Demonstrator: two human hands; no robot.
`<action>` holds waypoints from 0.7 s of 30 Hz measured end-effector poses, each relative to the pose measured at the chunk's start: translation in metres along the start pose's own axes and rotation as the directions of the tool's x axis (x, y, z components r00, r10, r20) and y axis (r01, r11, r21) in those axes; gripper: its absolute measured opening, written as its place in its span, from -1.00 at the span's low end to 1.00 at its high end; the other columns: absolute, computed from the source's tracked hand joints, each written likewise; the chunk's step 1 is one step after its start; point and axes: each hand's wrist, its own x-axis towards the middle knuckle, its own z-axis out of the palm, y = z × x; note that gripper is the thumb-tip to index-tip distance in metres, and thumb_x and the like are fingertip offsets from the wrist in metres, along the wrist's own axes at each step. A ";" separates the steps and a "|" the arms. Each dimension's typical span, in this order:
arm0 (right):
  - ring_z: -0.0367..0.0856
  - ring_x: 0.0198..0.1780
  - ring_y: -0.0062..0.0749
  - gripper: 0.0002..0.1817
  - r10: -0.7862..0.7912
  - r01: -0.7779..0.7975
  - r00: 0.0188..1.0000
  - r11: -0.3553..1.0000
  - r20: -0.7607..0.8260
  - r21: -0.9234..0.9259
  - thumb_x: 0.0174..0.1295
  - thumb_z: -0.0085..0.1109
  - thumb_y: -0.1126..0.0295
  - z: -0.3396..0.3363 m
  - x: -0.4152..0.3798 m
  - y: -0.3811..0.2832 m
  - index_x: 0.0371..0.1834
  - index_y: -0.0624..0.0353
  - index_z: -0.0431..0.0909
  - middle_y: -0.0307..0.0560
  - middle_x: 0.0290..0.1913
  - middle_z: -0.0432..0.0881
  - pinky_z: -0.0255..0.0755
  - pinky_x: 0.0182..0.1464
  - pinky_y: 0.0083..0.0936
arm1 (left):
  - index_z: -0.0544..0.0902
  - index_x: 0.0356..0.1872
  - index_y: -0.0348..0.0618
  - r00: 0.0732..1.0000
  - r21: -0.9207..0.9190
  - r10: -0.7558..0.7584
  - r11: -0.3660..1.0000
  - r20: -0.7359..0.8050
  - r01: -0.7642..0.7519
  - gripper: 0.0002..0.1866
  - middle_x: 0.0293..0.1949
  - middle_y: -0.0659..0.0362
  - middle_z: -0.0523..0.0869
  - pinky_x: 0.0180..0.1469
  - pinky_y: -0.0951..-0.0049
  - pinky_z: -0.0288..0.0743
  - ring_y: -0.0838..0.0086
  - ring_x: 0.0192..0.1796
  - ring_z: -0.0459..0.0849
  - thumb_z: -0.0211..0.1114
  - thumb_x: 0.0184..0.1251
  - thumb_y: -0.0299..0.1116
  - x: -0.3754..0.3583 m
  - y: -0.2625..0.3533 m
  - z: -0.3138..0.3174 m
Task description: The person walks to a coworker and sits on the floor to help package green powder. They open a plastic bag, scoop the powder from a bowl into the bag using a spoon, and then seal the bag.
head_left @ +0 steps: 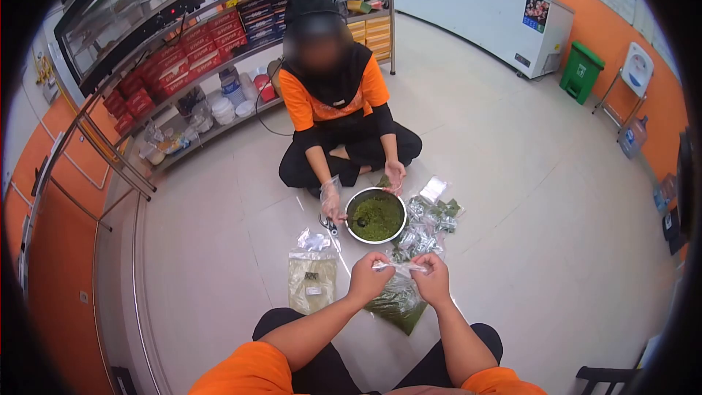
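Between my knees rests a large clear plastic bag (pixel 398 303) filled with something green. My left hand (pixel 369 278) is closed on the left side of its gathered top edge. Closed on the right side of the same edge is my right hand (pixel 431 278); the plastic is stretched between the two. Just beyond my hands stands a round metal bowl (pixel 401 228) holding a green, crumbly mass (pixel 376 216). Small clear packets (pixel 420 238) with green contents lie right of the bowl. A flat bag of pale yellowish content (pixel 312 283) lies to the left.
Facing me, a person in an orange shirt (pixel 373 88) sits cross-legged, one plastic-gloved hand (pixel 332 201) and the other hand (pixel 395 175) at the bowl. Behind are a metal shelf with red boxes (pixel 197 47), a white chest freezer (pixel 468 14) and a green bin (pixel 582 72).
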 end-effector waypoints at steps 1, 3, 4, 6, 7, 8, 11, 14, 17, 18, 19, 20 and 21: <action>0.59 -0.17 -0.51 -0.80 -0.008 0.007 1.000 0.999 0.026 0.035 0.15 0.19 0.72 0.001 -0.001 -0.002 -0.24 0.24 0.43 -0.09 -0.13 0.60 0.52 -0.14 -0.56 | 0.63 -0.25 -0.19 0.999 0.027 -0.007 1.000 -0.038 0.008 -0.78 -0.39 0.15 0.71 -0.22 0.44 0.53 0.51 -0.35 0.64 0.44 0.10 -0.38 0.003 -0.002 0.000; 0.56 -0.20 -0.55 -0.79 -0.027 0.011 0.990 0.994 0.142 0.112 0.18 0.24 0.70 0.006 -0.005 -0.006 -0.25 0.21 0.44 -0.14 -0.15 0.58 0.49 -0.14 -0.59 | 0.62 -0.26 -0.20 0.998 -0.032 -0.043 0.999 -0.053 0.041 -0.78 -0.38 0.14 0.71 -0.21 0.43 0.53 0.51 -0.33 0.65 0.44 0.11 -0.40 0.007 -0.007 0.003; 0.55 -0.21 -0.56 -0.79 -0.046 0.026 0.979 0.994 0.196 0.107 0.19 0.25 0.70 0.009 -0.007 -0.009 -0.24 0.21 0.44 -0.15 -0.16 0.57 0.49 -0.14 -0.59 | 0.61 -0.25 -0.20 0.997 -0.088 -0.025 0.996 -0.069 0.019 -0.78 -0.37 0.14 0.71 -0.22 0.44 0.53 0.52 -0.33 0.64 0.44 0.12 -0.40 0.009 -0.025 0.010; 0.52 -0.23 -0.60 -0.78 -0.021 -0.018 0.956 0.991 0.291 0.131 0.24 0.29 0.62 0.009 -0.009 -0.009 -0.21 0.16 0.42 -0.21 -0.19 0.56 0.47 -0.14 -0.59 | 0.60 -0.24 -0.20 0.997 -0.196 -0.008 0.981 -0.076 -0.007 -0.77 -0.37 0.17 0.70 -0.24 0.47 0.51 0.55 -0.33 0.62 0.44 0.13 -0.40 0.012 -0.025 0.014; 0.51 -0.24 -0.61 -0.79 0.045 -0.084 0.955 0.989 0.293 0.124 0.26 0.29 0.59 0.005 -0.009 -0.009 -0.21 0.14 0.41 -0.24 -0.21 0.54 0.46 -0.16 -0.60 | 0.60 -0.23 -0.20 0.998 -0.248 -0.013 0.969 -0.064 -0.003 -0.77 -0.38 0.18 0.69 -0.26 0.49 0.49 0.57 -0.34 0.59 0.44 0.14 -0.39 0.010 -0.026 0.015; 0.49 -0.25 -0.63 -0.80 0.114 -0.154 0.949 0.981 0.294 0.117 0.28 0.28 0.56 0.001 -0.007 -0.009 -0.21 0.12 0.41 -0.26 -0.23 0.53 0.44 -0.18 -0.61 | 0.60 -0.23 -0.20 0.998 -0.298 -0.022 0.955 -0.051 0.005 -0.76 -0.39 0.20 0.68 -0.29 0.51 0.47 0.59 -0.36 0.57 0.44 0.14 -0.39 0.008 -0.029 0.015; 0.43 -0.30 -0.68 -0.79 0.200 -0.297 0.925 0.912 0.323 0.283 0.32 0.28 0.47 0.000 -0.008 -0.010 -0.21 0.08 0.38 -0.34 -0.30 0.48 0.35 -0.26 -0.65 | 0.59 -0.22 -0.19 0.996 -0.201 -0.048 0.979 -0.078 0.031 -0.77 -0.43 0.27 0.61 -0.34 0.55 0.40 0.65 -0.39 0.48 0.44 0.16 -0.38 0.008 -0.012 0.008; 0.35 -0.36 -0.72 -0.77 0.129 -0.199 0.938 0.960 0.322 0.195 0.29 0.30 0.43 0.003 -0.009 -0.028 -0.24 0.06 0.37 -0.39 -0.35 0.42 0.26 -0.34 -0.67 | 0.59 -0.22 -0.19 0.992 -0.137 -0.028 0.991 -0.120 0.012 -0.75 -0.47 0.30 0.57 -0.38 0.56 0.36 0.66 -0.44 0.43 0.43 0.12 -0.37 0.008 -0.012 0.008; 0.32 -0.40 -0.73 -0.77 0.120 -0.115 0.973 0.993 0.197 -0.033 0.22 0.31 0.45 0.001 -0.005 -0.029 -0.29 0.06 0.38 -0.42 -0.40 0.39 0.24 -0.38 -0.66 | 0.62 -0.27 -0.21 0.999 0.049 0.001 0.999 -0.039 0.001 -0.77 -0.51 0.20 0.60 -0.37 0.47 0.42 0.57 -0.47 0.50 0.41 0.08 -0.36 0.000 0.018 -0.003; 0.31 -0.40 -0.73 -0.77 0.134 -0.120 0.982 0.987 0.134 -0.105 0.19 0.32 0.46 0.000 -0.006 -0.024 -0.31 0.07 0.38 -0.42 -0.41 0.39 0.24 -0.39 -0.66 | 0.62 -0.28 -0.21 1.000 0.090 0.020 0.996 0.000 -0.020 -0.78 -0.52 0.16 0.61 -0.37 0.45 0.44 0.53 -0.48 0.52 0.41 0.08 -0.36 -0.005 0.025 -0.005; 0.32 -0.42 -0.72 -0.79 0.148 -0.133 0.984 0.980 0.099 -0.149 0.16 0.30 0.47 -0.001 -0.005 -0.021 -0.33 0.09 0.40 -0.41 -0.44 0.40 0.25 -0.39 -0.64 | 0.63 -0.29 -0.21 0.998 0.129 0.042 0.991 0.041 -0.047 -0.79 -0.53 0.12 0.61 -0.36 0.42 0.45 0.49 -0.49 0.54 0.40 0.08 -0.36 -0.007 0.027 -0.005; 0.33 -0.43 -0.71 -0.81 0.160 -0.145 0.985 0.970 0.063 -0.194 0.14 0.29 0.48 -0.002 -0.004 -0.018 -0.35 0.11 0.41 -0.39 -0.47 0.41 0.26 -0.38 -0.63 | 0.62 -0.29 -0.21 0.998 0.120 0.044 0.991 0.052 -0.050 -0.79 -0.53 0.10 0.61 -0.36 0.40 0.46 0.46 -0.49 0.55 0.39 0.08 -0.37 -0.010 0.025 -0.004; 0.33 -0.44 -0.70 -0.83 0.168 -0.157 0.985 0.958 0.027 -0.238 0.11 0.27 0.49 -0.002 -0.003 -0.014 -0.37 0.13 0.43 -0.37 -0.50 0.43 0.28 -0.38 -0.62 | 0.61 -0.30 -0.22 0.997 0.111 0.048 0.992 0.062 -0.054 -0.80 -0.54 0.08 0.61 -0.35 0.39 0.47 0.43 -0.49 0.56 0.39 0.08 -0.38 -0.013 0.023 0.000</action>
